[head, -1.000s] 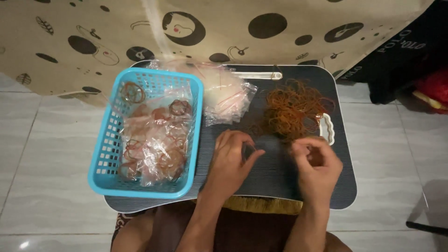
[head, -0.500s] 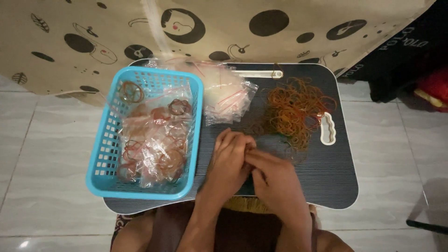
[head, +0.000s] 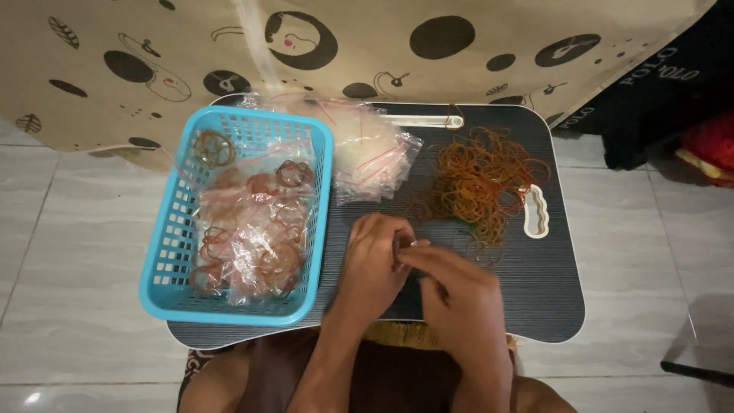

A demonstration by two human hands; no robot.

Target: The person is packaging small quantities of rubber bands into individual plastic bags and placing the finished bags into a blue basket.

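Meeting over the near middle of the dark ribbed tabletop (head: 535,291), the left hand (head: 375,264) and right hand (head: 459,294) are curling their fingers together around something too small to make out; whether either is truly gripping is unclear. Just beyond them a loose pile of reddish-brown rubber bands (head: 482,180) is lying. To the left, a blue plastic mesh basket (head: 172,245) is holding clear bags of bands (head: 252,229), with empty clear plastic bags (head: 371,153) lying farther off.
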